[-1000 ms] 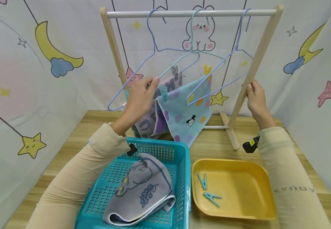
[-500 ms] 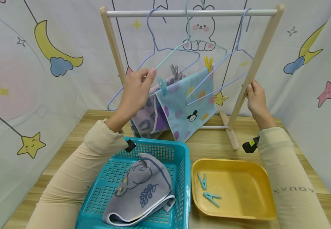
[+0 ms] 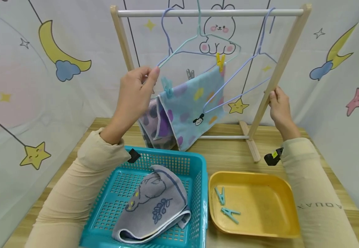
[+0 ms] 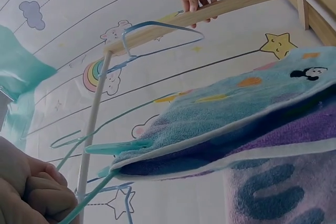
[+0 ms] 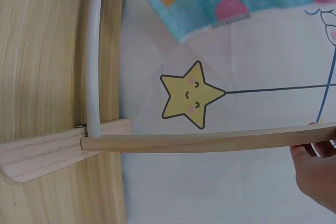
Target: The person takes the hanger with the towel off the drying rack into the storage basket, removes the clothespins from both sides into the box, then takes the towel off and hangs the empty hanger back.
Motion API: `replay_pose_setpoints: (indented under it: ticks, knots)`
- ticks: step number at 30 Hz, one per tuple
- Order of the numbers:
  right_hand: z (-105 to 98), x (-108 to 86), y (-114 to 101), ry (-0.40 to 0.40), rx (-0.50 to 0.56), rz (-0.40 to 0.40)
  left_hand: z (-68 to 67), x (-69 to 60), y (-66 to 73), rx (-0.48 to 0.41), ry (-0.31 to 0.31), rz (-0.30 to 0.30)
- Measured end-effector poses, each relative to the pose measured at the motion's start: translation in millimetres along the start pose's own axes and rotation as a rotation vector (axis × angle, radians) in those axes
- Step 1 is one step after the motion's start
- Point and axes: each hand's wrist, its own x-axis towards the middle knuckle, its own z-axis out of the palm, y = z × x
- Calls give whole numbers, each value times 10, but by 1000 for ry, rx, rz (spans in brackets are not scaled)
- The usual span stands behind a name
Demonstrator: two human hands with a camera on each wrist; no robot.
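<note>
Rack: it stands on the table behind the basket; the right hand has its fingers clamped around the right post, I suppose for steadying.
Teal basket: in front, with a grey towel loosely folded inside, not yet hung.
Yellow tray: just right of the basket.
Blue towel: it hangs tilted below the mint hanger, in front of a patterned towel.
Mint hanger: its left side is higher than the basket and near the left post.
Left hand: thumb and fingers pinch the hanger's left shoulder.
Pegs: a yellow peg and a light-blue peg are on the blue towel; two green pegs lie in the tray.
Hook: it rises above the bar, its top cut off in the head view. The step seems to be lifting or re-placing this loaded hanger; the next move calls for guiding the hook without shaking the pegs.
</note>
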Motion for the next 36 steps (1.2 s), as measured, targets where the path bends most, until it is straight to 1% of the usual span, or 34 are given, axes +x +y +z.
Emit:
replay_pose_setpoints:
  ticks: [5, 9, 11, 16, 25, 30, 36]
  knots:
    - [-9, -2, 15, 0, -16, 11, -144, -76, 35, 15, 12, -18]
    - [-19, -6, 15, -5, -17, 14, -297, -142, 68, 51, 20, -5]
    - [-23, -3, 16, -7, -10, 14, -379, -167, 83, 73, 33, 4]
    - [-25, 5, 14, -8, 1, 16, -570, -225, 120, 89, 73, 6]
    - [-16, -3, 10, -12, -12, 30, -835, -338, 125, 92, 126, 28]
    - [-12, 0, 2, -14, -5, 39, -958, -394, 141, 92, 149, 15]
    - [-16, -2, -8, -4, -16, 35, -1102, -465, 217, 64, 177, -8]
